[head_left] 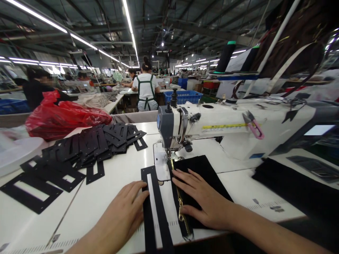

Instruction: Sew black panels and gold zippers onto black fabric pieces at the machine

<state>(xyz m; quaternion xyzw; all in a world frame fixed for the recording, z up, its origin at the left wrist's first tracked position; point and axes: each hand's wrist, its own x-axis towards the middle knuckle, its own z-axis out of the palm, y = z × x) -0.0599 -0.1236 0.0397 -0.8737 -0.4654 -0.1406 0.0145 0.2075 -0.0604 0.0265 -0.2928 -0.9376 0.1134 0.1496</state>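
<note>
My left hand (126, 211) lies flat, fingers together, on the left edge of a black rectangular frame piece (156, 204) with a long slot. My right hand (205, 200) rests open and flat on a black fabric panel (201, 173), its thumb beside a gold zipper (182, 208) that runs along the panel's left edge. Both pieces lead under the presser foot (171, 160) of a white sewing machine (212, 127). Neither hand grips anything.
A heap of black slotted frame pieces (87, 148) covers the table's left side. Behind it lies a red plastic bag (60, 116). Pink thread snips (254, 127) sit on the machine arm. Black fabric (296, 190) lies at right. A person in a green apron (145, 88) stands at the far tables.
</note>
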